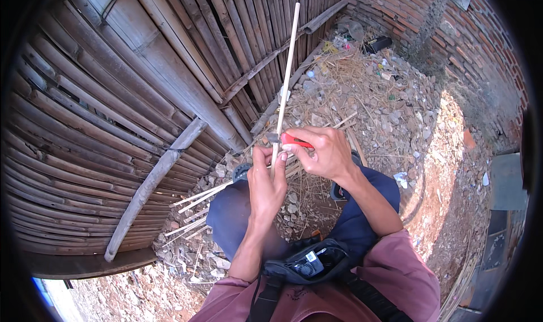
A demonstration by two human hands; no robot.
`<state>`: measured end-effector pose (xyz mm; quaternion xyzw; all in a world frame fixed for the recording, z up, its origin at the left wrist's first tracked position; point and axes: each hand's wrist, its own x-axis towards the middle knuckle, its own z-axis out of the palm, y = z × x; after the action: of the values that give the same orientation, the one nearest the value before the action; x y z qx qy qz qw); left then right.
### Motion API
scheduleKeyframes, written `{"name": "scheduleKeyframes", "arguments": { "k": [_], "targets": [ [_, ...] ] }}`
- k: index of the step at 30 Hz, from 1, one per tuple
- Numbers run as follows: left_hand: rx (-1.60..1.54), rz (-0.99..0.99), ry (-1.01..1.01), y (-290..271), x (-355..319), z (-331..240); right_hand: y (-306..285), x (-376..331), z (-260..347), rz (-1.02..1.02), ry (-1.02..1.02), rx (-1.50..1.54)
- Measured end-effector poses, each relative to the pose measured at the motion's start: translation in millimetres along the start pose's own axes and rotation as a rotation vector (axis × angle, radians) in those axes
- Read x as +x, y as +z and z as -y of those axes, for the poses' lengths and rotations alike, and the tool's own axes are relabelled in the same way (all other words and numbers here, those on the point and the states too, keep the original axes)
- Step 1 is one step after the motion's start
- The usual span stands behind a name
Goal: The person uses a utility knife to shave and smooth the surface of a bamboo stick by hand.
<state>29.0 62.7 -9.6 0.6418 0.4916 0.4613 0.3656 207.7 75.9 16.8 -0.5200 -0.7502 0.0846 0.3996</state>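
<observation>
Left hand point(266, 181), one stick point(289, 64); right hand point(326, 153), one knife point(289, 138)

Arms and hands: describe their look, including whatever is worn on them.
The left hand and right hand are bare, with no gloves or watch visible. The forearms are uncovered too. Short, dusty pink sleeves end near the elbows.

I make out a pale cream stick point(289, 61) at upper centre and a bright red handle point(298, 142) at mid-frame. Low in the frame I pick up a dusty mauve shirt point(407, 268), navy trousers point(226, 211) and a black bag point(278, 267). To the left, the bamboo wall point(90, 192) gives me grey-brown stripes; at upper right, the brick wall point(390, 5) shows orange-red rows banded with grey. The rubble point(390, 135) right of centre is mottled grey and tan.
</observation>
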Motion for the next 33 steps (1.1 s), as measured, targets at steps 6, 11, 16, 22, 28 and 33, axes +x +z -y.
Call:
{"name": "scheduleKeyframes", "arguments": {
  "k": [6, 11, 16, 22, 28, 33],
  "targets": [
    [0.006, -0.007, 0.033, -3.9, -0.9, -3.1, 2.5, 0.7, 0.3, -0.007, -0.023, -0.03],
    [0.021, -0.027, 0.03, -7.0, -1.6, -3.6, 3.5, 5.0, 6.6, -0.026, -0.043, -0.022],
    [0.051, 0.071, 0.011, -0.4, -22.9, 1.3, -39.6, 37.7, -54.3, -0.331, 0.205, -0.148],
    [-0.131, 0.211, -0.105, -7.4, -18.7, 2.8, -50.7, 33.1, -82.1, -0.515, 0.24, 0.241],
    [-0.593, 0.303, -0.323, -15.6, -7.8, 15.1, -38.0, 10.1, -50.2, -0.158, 0.297, 0.263],
    [-0.697, 0.428, -0.404, -25.8, -4.2, 3.7, -22.8, -0.2, -22.7, 0.008, 0.165, 0.244]
  ]
}}
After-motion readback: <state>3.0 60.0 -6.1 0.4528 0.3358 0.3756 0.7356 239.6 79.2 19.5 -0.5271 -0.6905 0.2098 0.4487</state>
